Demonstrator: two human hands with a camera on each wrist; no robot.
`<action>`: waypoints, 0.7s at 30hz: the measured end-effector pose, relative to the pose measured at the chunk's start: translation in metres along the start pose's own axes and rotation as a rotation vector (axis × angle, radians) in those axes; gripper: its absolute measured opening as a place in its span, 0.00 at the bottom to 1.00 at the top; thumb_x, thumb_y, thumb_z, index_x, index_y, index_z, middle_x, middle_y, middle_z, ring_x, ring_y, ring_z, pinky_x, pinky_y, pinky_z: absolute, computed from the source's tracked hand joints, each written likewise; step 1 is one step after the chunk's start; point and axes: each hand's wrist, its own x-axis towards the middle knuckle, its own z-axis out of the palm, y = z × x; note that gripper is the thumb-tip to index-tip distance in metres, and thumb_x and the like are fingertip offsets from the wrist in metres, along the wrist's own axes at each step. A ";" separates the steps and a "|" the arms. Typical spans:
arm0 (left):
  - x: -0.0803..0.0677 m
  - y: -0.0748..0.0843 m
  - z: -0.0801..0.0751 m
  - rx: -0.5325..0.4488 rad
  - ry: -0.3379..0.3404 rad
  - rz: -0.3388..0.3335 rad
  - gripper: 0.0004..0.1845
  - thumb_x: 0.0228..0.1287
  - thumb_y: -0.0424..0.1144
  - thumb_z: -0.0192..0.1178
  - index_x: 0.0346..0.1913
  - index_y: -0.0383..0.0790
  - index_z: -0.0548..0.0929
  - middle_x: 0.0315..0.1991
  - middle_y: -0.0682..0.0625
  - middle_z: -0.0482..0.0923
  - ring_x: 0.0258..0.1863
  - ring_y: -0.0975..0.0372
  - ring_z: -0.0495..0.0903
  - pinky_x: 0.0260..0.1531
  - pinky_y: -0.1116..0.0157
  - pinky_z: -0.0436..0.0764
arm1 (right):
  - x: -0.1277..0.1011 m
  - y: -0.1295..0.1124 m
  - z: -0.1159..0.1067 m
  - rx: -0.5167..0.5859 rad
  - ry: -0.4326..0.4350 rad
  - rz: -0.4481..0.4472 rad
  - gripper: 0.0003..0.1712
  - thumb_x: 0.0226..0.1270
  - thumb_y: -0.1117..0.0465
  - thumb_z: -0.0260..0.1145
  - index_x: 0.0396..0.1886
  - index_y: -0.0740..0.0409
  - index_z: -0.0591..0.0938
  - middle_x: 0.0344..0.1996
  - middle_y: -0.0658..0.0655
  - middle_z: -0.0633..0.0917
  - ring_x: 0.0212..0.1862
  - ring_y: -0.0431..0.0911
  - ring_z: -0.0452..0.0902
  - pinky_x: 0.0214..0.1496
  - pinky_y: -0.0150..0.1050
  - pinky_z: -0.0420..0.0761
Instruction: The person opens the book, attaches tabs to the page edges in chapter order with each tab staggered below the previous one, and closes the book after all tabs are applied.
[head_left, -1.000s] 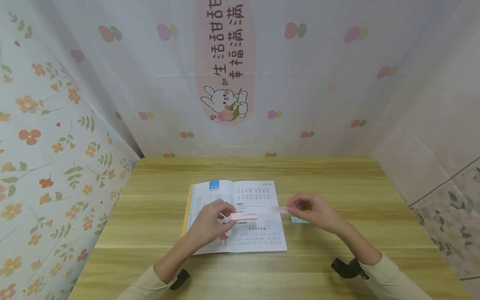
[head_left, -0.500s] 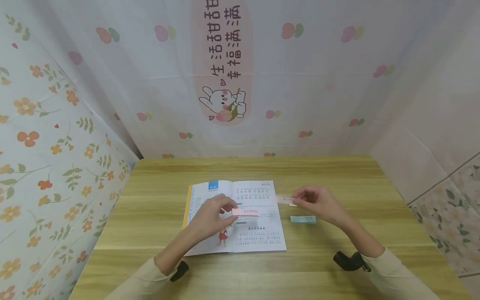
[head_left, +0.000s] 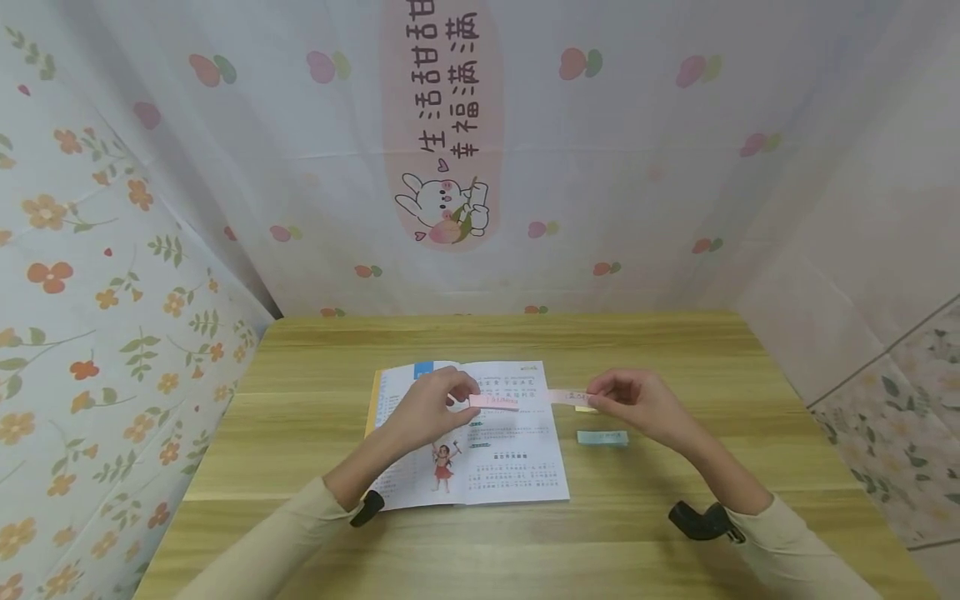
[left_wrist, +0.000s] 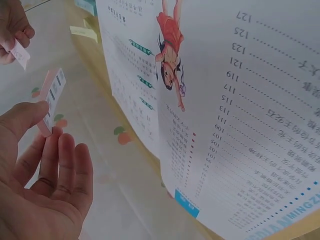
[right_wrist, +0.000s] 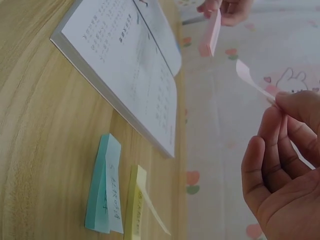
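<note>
An open book [head_left: 495, 454] [left_wrist: 240, 110] [right_wrist: 125, 55] lies on the wooden table [head_left: 315, 433]. My left hand [head_left: 431, 408] [left_wrist: 45, 175] pinches a pink sticky-note pad [head_left: 495, 402] [left_wrist: 51, 97] [right_wrist: 210, 35] by its left end, held above the book's upper half. My right hand [head_left: 633, 404] [right_wrist: 285, 165] pinches a single pink sticky strip [head_left: 567, 397] [right_wrist: 252, 80] [left_wrist: 20, 54], held in the air just right of the book and apart from the pad.
A blue sticky-note pad [head_left: 602, 437] [right_wrist: 104, 185] lies on the table right of the book, with a yellow pad [head_left: 585, 408] [right_wrist: 136, 205] beside it. Patterned cloth walls [head_left: 112, 275] close in the table on the left, back and right.
Both hands have risen and moved away from me. The pink pad went from the book's middle to its upper half. The blue pad, hidden under the right hand before, now shows.
</note>
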 end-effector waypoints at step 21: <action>0.046 0.006 0.019 -0.037 -0.033 -0.004 0.11 0.63 0.38 0.73 0.47 0.42 0.86 0.40 0.53 0.83 0.41 0.61 0.81 0.44 0.64 0.81 | -0.013 0.017 0.020 -0.015 -0.152 0.029 0.05 0.68 0.63 0.72 0.40 0.59 0.87 0.34 0.58 0.86 0.33 0.49 0.81 0.33 0.33 0.79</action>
